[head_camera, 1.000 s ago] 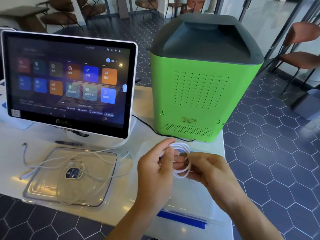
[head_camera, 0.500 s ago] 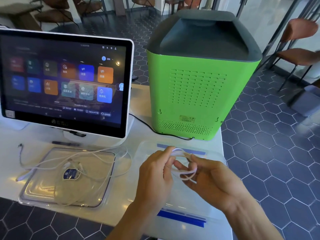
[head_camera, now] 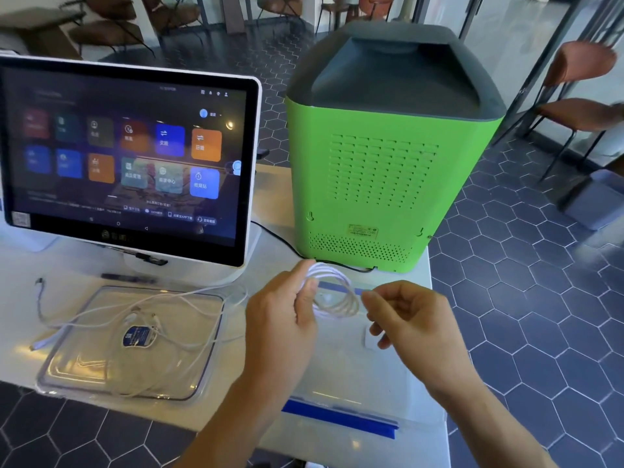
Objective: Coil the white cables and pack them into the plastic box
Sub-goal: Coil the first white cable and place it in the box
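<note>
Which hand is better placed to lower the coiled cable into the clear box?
Left. The left hand already holds the coiled cable directly above the clear box; the right hand only pinches its end.

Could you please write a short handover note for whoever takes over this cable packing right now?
Left hand: grips the coiled white cable, held above the plastic box.
Right hand: pinches the coil's far side.
Loose white cables: uncoiled, sprawled over the clear lid by the screen.
Done: one cable coiled.
Left: put this coil in the box, then coil and pack the loose ones.
</note>
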